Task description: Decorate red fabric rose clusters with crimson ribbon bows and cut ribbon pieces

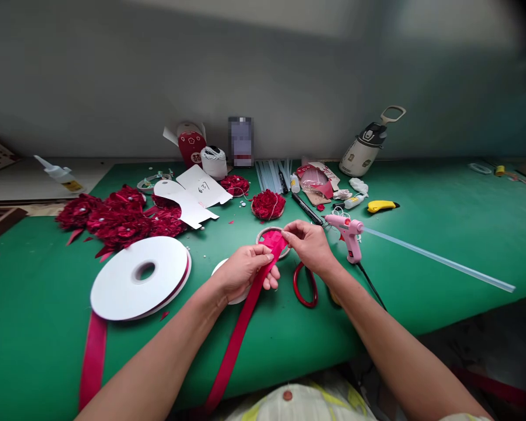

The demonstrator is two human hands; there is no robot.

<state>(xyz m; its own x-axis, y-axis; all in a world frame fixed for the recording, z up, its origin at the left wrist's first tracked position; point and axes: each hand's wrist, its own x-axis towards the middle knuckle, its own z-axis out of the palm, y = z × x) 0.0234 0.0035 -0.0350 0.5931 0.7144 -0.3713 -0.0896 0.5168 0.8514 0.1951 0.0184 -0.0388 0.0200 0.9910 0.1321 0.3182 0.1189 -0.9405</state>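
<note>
A dark red ribbon (pixel 239 334) runs from the table's front edge up into both of my hands. My left hand (pixel 244 270) pinches it between thumb and fingers, with the other fingers curled beneath. At its upper end, where the ribbon looks folded, my right hand (pixel 307 242) grips it with thumb and forefinger. Behind the fingers a pale ring (pixel 263 232), perhaps a tape roll, lies on the table. Red-handled scissors (pixel 296 289) rest below my right hand, their blades hidden. A big white spool (pixel 118 283) wound with red ribbon lies at my left forearm.
On the green table (pixel 425 234), a pink glue gun (pixel 351 237) with a long clear glue stick stands right of my hands. Red ribbon flowers (pixel 123 219) are heaped left. Behind are white card pieces (pixel 204 188), a phone (pixel 241 142), a bottle (pixel 362 153) and a yellow cutter (pixel 381 206).
</note>
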